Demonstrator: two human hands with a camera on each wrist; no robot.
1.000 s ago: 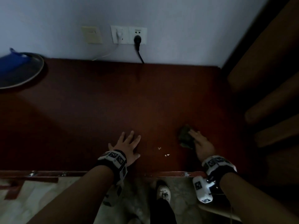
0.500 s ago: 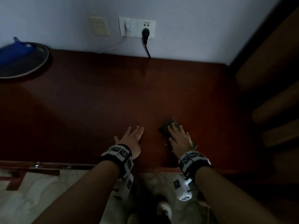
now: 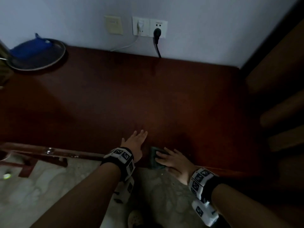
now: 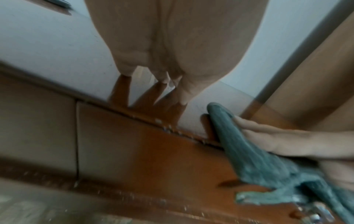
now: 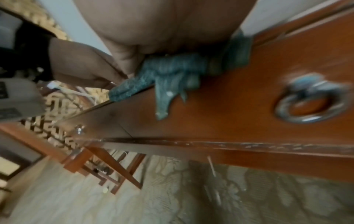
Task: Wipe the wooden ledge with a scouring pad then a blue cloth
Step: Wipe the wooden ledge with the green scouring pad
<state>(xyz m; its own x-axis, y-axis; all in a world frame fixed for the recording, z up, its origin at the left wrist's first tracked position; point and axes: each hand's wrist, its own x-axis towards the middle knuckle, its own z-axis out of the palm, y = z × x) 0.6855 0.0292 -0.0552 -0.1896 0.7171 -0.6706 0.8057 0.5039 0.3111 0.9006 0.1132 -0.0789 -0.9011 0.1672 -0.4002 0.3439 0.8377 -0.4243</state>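
- Fingers of right hand are laid flat on the pad, side by side, pressing it down; thumb can't be made out in head view.
- Right-wrist view: pad is seen bunched under the palm, a ragged corner hanging over the ledge's front edge, above a ring pull on the drawer face.
- Left-wrist view: pad is seen draped over the front edge, w/ right-hand fingers lying along it.
- Left hand is set palm-down on the ledge, just left of the pad, not touching it; fingers are straight, slightly spread, pointing toward the wall. Nothing is held.
- Left-wrist view: left hand is seen from below, fingertips on the glossy top, reflections under them.
- Pad is placed at the ledge's near edge, roughly mid-width, partly past the lip.
- Blue cloth is kept in a round dish at the ledge's far-left corner, by the wall, well apart from both hands.
- On the wall above the ledge's back edge: a beige switch plate and white sockets; a black plug is fitted in the right socket, cord dropping to the ledge; a white cable is run from the left one.
- Marker bands are worn on both wrists.
- Below the ledge's front: pale patterned floor; a shoe is seen at frame bottom.
- Scene is dim; ledge's right end is lost in shadow.
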